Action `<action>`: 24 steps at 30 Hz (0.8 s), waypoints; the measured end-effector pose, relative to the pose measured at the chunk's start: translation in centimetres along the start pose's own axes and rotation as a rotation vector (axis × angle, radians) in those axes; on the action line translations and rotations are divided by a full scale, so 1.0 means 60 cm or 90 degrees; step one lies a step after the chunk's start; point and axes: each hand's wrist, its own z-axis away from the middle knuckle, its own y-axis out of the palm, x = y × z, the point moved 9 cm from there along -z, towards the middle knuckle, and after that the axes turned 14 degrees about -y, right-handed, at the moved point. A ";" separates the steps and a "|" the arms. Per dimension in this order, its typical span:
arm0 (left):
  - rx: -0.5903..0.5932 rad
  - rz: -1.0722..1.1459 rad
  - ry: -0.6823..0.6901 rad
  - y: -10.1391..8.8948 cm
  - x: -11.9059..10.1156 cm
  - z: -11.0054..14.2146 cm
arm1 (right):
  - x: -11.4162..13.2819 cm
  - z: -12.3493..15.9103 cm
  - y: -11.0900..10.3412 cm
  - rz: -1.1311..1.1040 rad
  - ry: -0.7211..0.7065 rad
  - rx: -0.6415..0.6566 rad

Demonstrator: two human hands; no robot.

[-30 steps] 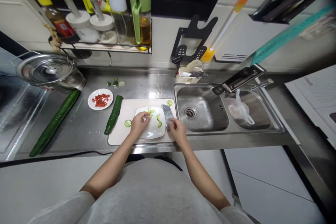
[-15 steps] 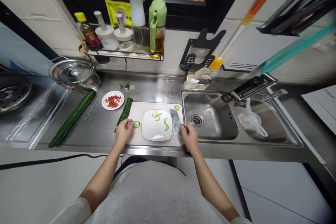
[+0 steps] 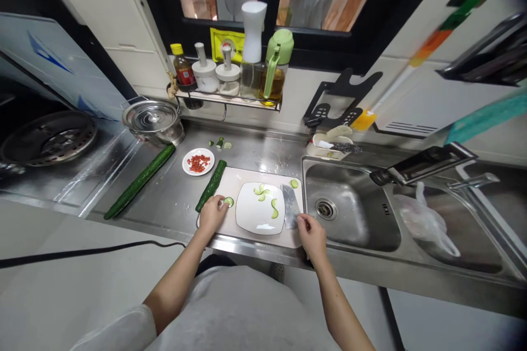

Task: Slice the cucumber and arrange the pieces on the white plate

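Note:
My left hand (image 3: 212,215) is at the left side of the pale cutting board (image 3: 224,233), its thumb and forefinger closed at the edge of a round cucumber slice (image 3: 229,202). Beside that hand, a dark green piece of cucumber (image 3: 211,185) lies across the board's left edge. A white squarish plate (image 3: 255,214) on the board carries several thin, curved cucumber slices (image 3: 262,192). My right hand (image 3: 313,236) has its fingers closed at the near end of a cleaver (image 3: 290,205), whose blade rests right of the plate. The cleaver's handle is mostly hidden under that hand.
A whole cucumber (image 3: 140,181) and a small plate (image 3: 186,167) of chopped red bits lie to the left. Behind them stands a lidded steel pot (image 3: 164,126). A double sink (image 3: 349,225) with a tap is on the right. Condiment bottles fill a wall rack (image 3: 242,100).
My left hand has come over to the cucumber slice and now touches it. The view has swung, shifting everything right and down. My right hand stays by the cleaver.

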 end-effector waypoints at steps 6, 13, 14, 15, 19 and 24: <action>0.006 -0.017 0.003 0.015 -0.005 0.000 | 0.000 0.001 0.008 -0.005 -0.006 0.017; -0.006 -0.032 0.000 0.010 -0.011 -0.002 | 0.006 -0.004 0.011 -0.015 -0.025 0.017; -0.009 -0.037 -0.001 0.008 -0.013 -0.001 | 0.008 -0.006 0.011 -0.014 -0.027 0.018; -0.012 -0.041 -0.002 0.007 -0.015 0.000 | 0.010 -0.008 0.011 -0.013 -0.030 0.017; -0.024 -0.050 -0.004 0.009 -0.021 0.000 | 0.014 -0.011 0.013 -0.009 -0.036 0.013; -0.026 -0.032 0.004 0.013 -0.027 0.000 | 0.013 -0.009 0.019 -0.017 -0.033 0.021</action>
